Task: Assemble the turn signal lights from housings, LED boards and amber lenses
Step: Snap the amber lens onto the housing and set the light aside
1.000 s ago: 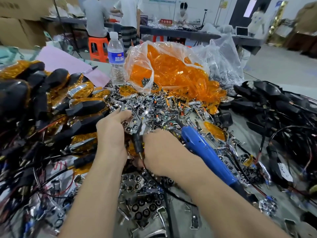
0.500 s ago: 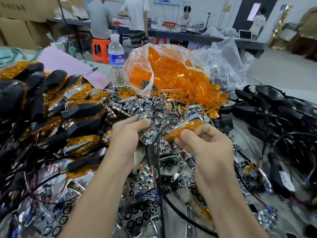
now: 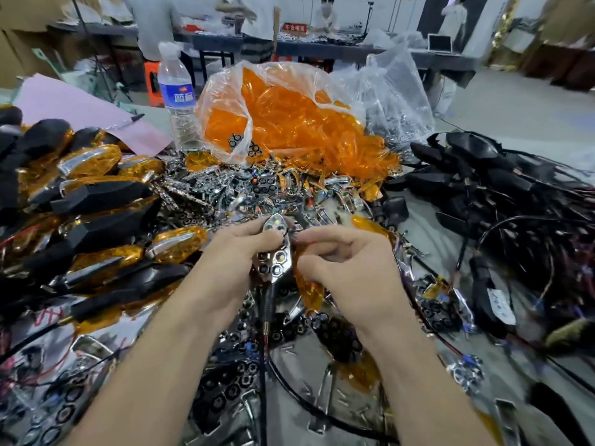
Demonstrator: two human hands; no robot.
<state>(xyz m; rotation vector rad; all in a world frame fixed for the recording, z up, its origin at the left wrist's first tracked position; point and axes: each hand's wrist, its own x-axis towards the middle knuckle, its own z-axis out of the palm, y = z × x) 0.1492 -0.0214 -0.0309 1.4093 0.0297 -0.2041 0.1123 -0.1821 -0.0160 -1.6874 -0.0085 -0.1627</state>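
**Amber Lens Brought Up to the LED Board**

The shiny chrome LED board with hexagonal cells (image 3: 279, 252) is held upright at the centre of the view, above a litter of loose chrome parts (image 3: 225, 397). Its black stem and thin cable hang straight down. The left hand (image 3: 231, 262) pinches the board near its top, fingers curled round its left side, which leaves the cell face bare toward the right. The right hand (image 3: 349, 262) is curled round a translucent amber plastic lens (image 3: 309, 289), held against the board's right edge. I judge this grip is meant to line the lens up for pressing over the face (whether it has seated at all cannot be told).

Behind the hands a clear plastic bag (image 3: 222, 91), its mouth slumped open toward the person, is full of loose amber lenses within easy reach. To its right a second crumpled clear bag (image 3: 396, 91) holds small chrome pieces. A heap of finished black-and-amber signal lights (image 3: 96, 194) lies at the left and bare black housings with wires (image 3: 476, 169) at the right, so output and stock lie on opposite sides. A plastic water bottle with a blue label (image 3: 177, 91) stands just beside the lens bag.
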